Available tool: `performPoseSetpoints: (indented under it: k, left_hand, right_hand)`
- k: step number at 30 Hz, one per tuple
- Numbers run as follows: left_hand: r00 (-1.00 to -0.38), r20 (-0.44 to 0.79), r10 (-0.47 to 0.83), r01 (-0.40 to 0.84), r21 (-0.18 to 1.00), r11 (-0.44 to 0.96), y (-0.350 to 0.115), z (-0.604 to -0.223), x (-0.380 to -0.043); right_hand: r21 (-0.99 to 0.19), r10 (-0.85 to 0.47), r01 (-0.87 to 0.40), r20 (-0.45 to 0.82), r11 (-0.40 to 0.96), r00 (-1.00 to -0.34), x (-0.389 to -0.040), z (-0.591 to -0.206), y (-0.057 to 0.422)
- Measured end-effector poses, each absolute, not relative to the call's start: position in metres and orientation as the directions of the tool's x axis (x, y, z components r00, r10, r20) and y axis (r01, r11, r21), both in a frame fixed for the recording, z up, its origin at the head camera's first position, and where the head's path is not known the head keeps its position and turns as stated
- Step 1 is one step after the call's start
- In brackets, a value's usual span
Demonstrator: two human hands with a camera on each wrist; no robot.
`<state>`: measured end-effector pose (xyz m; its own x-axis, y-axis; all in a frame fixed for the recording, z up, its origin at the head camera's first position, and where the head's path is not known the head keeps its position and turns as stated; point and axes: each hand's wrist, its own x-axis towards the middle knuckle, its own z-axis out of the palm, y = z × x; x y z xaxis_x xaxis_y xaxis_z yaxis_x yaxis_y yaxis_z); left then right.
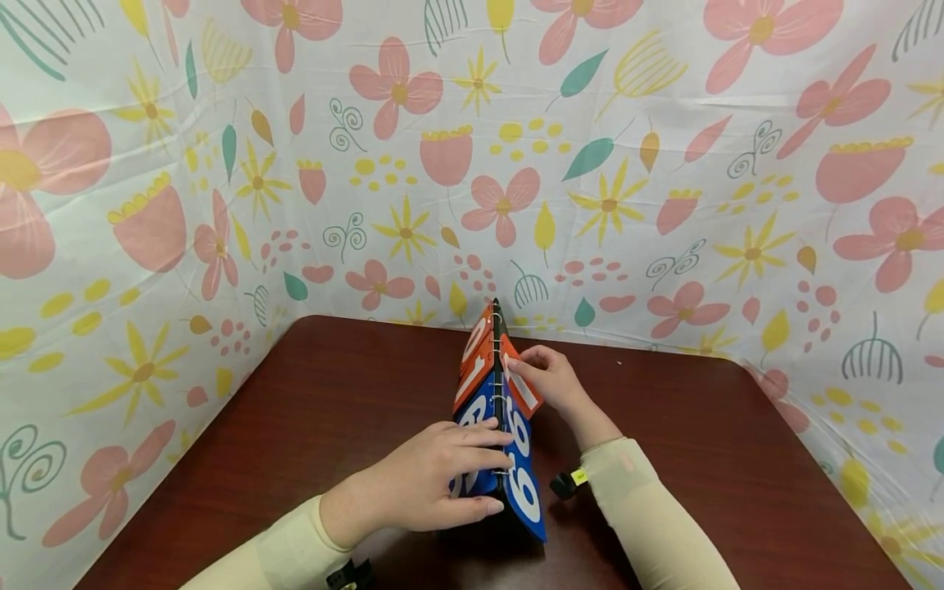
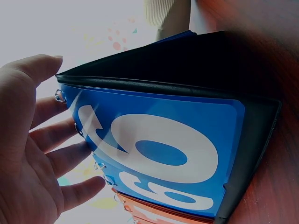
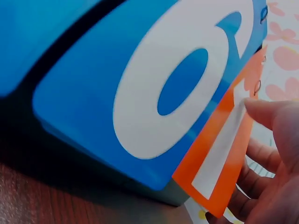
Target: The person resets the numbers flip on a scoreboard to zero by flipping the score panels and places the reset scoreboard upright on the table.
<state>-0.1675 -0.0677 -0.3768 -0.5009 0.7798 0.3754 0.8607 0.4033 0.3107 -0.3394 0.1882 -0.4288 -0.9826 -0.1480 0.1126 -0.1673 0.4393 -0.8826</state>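
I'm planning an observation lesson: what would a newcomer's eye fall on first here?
First, probably, the flip scoreboard, tented on the table, blue number cards at its near end. Then the left hand across its ringed ridge and the right hand pinching an orange card on its right side. Behind hangs a floral fabric backdrop.

The head camera looks forward and down over the table (image 1: 354,393), the board (image 1: 519,430) below centre. The left wrist camera faces one side of the board close up, table at frame right. The right wrist camera, nearer still, faces the opposite side, sharing the orange card (image 3: 245,161) with the head view.
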Motion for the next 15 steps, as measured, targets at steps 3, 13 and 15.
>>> performPoseSetpoints:
  k: [3, 13, 15]
  left_hand:
    - [-0.501, 0.377, 0.779, 0.861, 0.310, 0.403, -0.0678, -0.3770, -0.1675]
    - [-0.504, 0.375, 0.778, 0.860, 0.303, 0.411, -0.0675, -0.3771, -0.1681]
    - [-0.508, 0.369, 0.778, 0.857, 0.307, 0.414, -0.0677, -0.3775, -0.1679]
  right_hand:
    - [-0.888, -0.121, -0.147, 0.104, 0.435, -0.987, -0.3391, -0.4286, 0.1897]
    - [-0.910, -0.110, -0.118, 0.080, 0.397, -0.991, -0.3404, -0.4276, 0.1910]
    - [-0.911, -0.108, -0.115, 0.078, 0.395, -0.991, -0.3397, -0.4277, 0.1905]
